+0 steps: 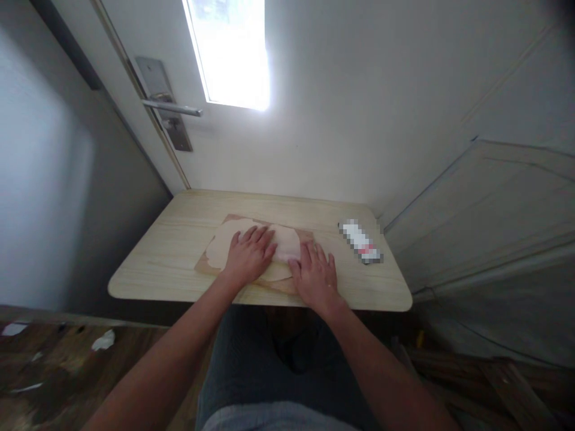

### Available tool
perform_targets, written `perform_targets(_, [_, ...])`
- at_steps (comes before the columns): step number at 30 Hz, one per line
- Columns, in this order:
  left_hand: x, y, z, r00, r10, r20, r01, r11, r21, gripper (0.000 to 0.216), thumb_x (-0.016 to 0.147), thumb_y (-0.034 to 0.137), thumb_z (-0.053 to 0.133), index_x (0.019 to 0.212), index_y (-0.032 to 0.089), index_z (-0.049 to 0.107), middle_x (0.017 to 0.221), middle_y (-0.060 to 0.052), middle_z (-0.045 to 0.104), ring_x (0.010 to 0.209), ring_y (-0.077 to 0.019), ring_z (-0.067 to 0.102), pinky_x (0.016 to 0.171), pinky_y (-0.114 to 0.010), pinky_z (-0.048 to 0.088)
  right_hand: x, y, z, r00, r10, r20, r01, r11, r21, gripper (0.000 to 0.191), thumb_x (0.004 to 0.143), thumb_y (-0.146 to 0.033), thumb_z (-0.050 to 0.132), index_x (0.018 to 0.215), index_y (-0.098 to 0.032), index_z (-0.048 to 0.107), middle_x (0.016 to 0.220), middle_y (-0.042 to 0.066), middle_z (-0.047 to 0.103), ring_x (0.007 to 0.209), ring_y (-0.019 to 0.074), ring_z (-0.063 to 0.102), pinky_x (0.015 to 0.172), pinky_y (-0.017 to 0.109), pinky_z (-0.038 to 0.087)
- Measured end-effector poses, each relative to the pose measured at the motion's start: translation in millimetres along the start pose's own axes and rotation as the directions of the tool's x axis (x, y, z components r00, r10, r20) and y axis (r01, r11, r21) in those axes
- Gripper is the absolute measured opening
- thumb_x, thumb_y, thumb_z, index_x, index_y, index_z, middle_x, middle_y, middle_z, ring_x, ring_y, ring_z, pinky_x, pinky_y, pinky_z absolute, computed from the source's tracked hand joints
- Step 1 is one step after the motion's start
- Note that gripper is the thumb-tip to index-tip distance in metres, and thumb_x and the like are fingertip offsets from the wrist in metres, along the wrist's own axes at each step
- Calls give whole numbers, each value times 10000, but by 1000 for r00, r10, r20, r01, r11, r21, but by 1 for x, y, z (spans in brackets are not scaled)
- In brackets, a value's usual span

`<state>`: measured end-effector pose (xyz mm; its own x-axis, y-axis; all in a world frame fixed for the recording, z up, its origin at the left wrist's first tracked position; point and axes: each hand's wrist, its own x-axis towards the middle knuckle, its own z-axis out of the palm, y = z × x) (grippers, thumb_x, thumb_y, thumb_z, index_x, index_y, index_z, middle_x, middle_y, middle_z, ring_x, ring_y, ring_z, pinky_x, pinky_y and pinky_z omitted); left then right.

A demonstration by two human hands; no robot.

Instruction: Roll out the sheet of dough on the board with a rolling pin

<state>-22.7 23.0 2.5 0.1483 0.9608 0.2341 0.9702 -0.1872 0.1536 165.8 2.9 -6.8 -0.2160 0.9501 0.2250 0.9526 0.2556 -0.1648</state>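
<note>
both hands lie flat with fingers spread: the left hand (248, 252) presses the pale sheet (256, 248), the right hand (315, 276) rests on its near right edge. the sheet lies on a wooden board (274, 282) at the desk's (171, 251) near edge, by a white door (314, 108).

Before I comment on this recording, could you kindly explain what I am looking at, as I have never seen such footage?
There is no machine here: a person wears a camera on the head, so the single picture looks forward and down over their own arms and lap. The left hand and right hand both lie flat and open, side by side, on a pale sheet. I cannot tell what the sheet is made of. It lies on a brown board, which sits on a small light wooden table. Nothing is gripped. To the right, apart from the hands, lies a small object, too blurred to identify. Behind the table is a door with a metal handle.
</note>
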Motion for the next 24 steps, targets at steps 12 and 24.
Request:
perform_targets(12, [-85, 14, -9, 999, -50, -10, 50, 998, -47, 527, 1020, 476, 309, 1523, 334, 371, 1565, -13, 429, 1498, -247, 273, 1227, -564, 123, -81, -13, -4, 991, -119, -54, 119, 993, -3, 652, 1011, -480, 374, 1556, -129, 313, 1597, 170, 315, 1491, 329, 247, 1162, 583, 228])
perform_targets(24, [-36, 14, 0, 994, -92, -53, 88, 994, -70, 518, 1021, 473, 276, 1479, 305, 452, 1535, -42, 475, 1473, -255, 321, 1222, -597, 35, -30, -3, 11, 992, -71, -102, 71, 997, -7, 622, 1032, -478, 331, 1519, -93, 364, 1544, 195, 408, 1440, 319, 323, 1163, 567, 194])
